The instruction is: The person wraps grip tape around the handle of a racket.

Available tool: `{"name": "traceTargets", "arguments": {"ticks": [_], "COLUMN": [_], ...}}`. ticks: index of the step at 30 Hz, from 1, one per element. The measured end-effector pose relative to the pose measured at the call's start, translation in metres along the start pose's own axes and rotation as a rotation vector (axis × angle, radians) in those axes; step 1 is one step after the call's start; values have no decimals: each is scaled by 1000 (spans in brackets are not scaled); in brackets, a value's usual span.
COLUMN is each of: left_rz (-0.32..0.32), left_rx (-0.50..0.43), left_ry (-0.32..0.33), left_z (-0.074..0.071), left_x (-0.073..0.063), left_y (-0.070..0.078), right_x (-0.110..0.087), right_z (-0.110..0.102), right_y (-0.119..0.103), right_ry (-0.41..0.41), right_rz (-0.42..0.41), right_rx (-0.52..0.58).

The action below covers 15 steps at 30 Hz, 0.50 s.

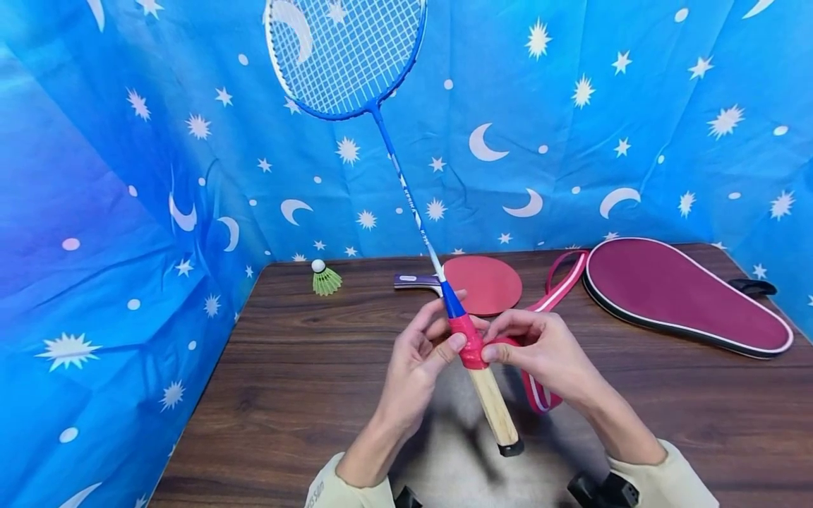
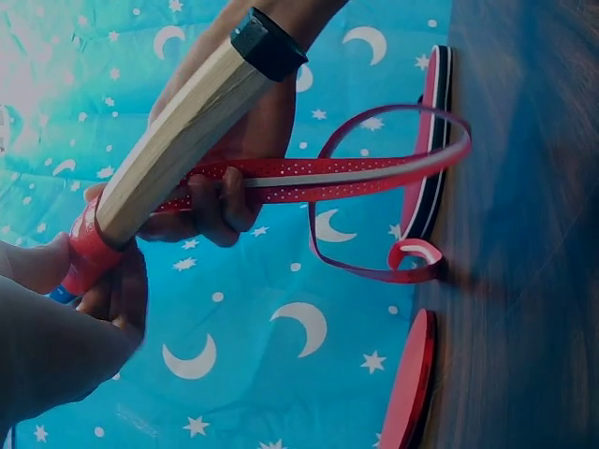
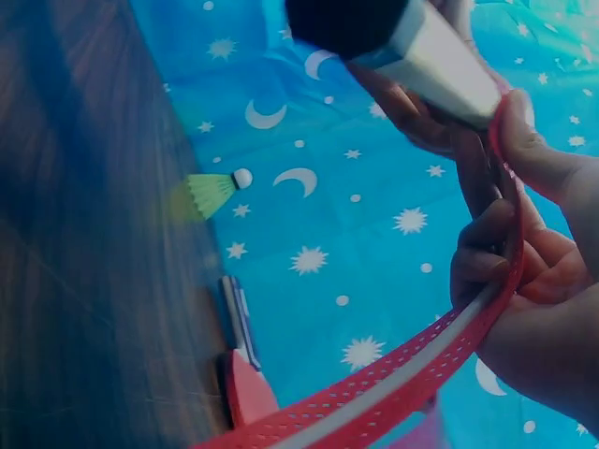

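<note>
A blue and white badminton racket (image 1: 414, 209) slants upward, its strung head at the top of the head view. Its bare wooden handle (image 1: 492, 408) ends in a black butt cap (image 1: 511, 448). Red grip tape (image 2: 309, 180), perforated with a pale centre stripe, wraps the upper handle; its loose length loops out to the right and down to the table. My left hand (image 1: 419, 360) holds the racket around the wrapped part, thumb on the red tape. With thumb and fingers, my right hand (image 1: 549, 349) pinches the tape right beside the handle, and the strip runs through its fingers.
On the dark wooden table (image 1: 286, 395) lie a yellow-green shuttlecock (image 1: 327, 279), a red table tennis paddle (image 1: 485, 282) and, at right, a maroon paddle case (image 1: 673, 293). A blue curtain (image 1: 394, 169) with moons and stars hangs behind and at the left.
</note>
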<state>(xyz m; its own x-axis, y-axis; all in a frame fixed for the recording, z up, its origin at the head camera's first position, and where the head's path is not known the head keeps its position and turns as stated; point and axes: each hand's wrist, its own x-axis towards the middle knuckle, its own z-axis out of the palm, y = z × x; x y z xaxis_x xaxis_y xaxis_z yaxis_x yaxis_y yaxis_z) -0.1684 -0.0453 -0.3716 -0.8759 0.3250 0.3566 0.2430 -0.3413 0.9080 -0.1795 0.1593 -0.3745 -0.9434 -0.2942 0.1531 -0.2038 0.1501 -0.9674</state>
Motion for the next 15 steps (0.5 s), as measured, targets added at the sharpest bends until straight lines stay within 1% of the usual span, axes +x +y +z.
{"name": "traceTargets", "arguments": {"ticks": [2,4,8,10,13,15], "left_rz": [-29,-32,4,21,27,16], "left_rx": [2,3,-23,-26,-5,12], "left_ry": [14,19,-2,1,43,79], "left_z": [0,0,2,3,4,4], "left_x": [-1,-2,-2,-2,-2,-2], "left_y": [0,0,0,0,-1,-1], "right_x": [0,0,-2,-5,-8,-10], "right_z": [2,4,4,4,3,3], "right_y": [2,2,-1,-4,-9,-11], "right_ry": [4,13,34,37,37,41], "right_rz": [-8,-12,-33,-51,-83,-94], "right_rx": [19,41,26,13,-6,-16]}}
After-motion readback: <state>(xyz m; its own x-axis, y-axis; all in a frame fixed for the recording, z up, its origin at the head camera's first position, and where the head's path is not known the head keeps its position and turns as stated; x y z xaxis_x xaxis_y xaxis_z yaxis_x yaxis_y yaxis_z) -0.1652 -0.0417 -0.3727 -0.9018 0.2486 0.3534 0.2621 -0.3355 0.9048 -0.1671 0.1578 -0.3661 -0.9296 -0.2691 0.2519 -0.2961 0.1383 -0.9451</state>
